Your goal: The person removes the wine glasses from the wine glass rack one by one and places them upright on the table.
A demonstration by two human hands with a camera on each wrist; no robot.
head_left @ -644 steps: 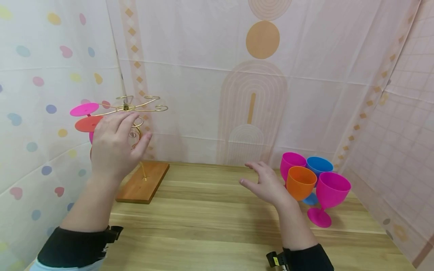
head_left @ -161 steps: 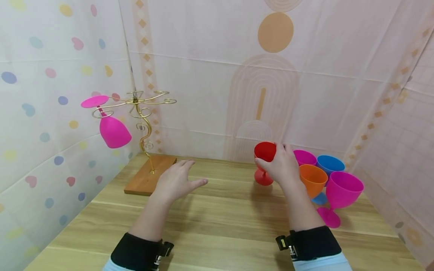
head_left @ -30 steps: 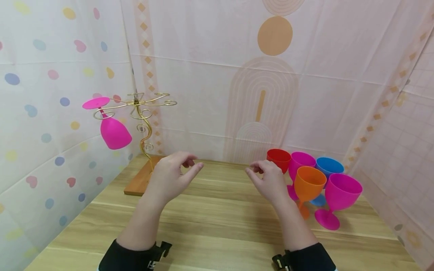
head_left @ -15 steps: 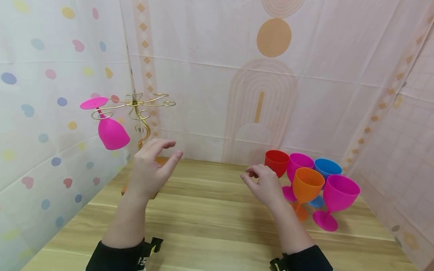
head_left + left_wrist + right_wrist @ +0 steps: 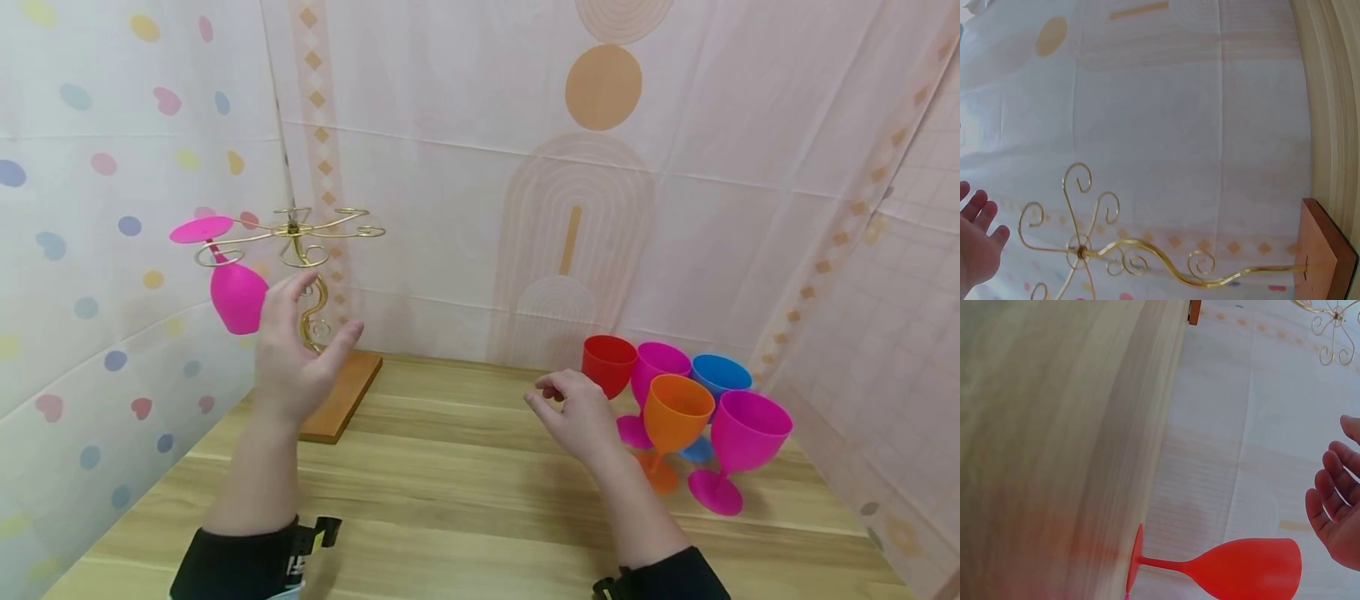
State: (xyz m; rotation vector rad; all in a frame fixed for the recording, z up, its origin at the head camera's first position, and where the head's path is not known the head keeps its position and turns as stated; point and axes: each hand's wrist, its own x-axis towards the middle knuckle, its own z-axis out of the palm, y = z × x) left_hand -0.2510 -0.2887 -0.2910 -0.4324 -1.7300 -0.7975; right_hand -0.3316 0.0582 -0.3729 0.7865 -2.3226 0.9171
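Observation:
A gold wire glass rack [image 5: 294,229] with scrolled arms rises from a wooden base [image 5: 352,400] on the left. One pink goblet [image 5: 236,292] hangs upside down by its foot from the left arm. Just in front of the rack is my left hand [image 5: 296,358], thumb spread from the fingers, holding nothing and overlapping the goblet's edge. In the left wrist view, fingers [image 5: 982,212] show beyond the rack's scrolls. My right hand [image 5: 577,417] hovers with loosely curled fingers, empty, beside an upright red goblet [image 5: 609,367].
Grouped at the right with the red one are two pink goblets [image 5: 750,429], an orange goblet [image 5: 677,412] and a blue goblet [image 5: 720,375], all upright on the wooden table [image 5: 465,500]. Patterned curtains [image 5: 420,167] enclose the back and sides.
Earlier, a red goblet hung on the rack beside the pink one; my right hand later held it at the table, and now it stands released. My left hand has moved left and up to the rack.

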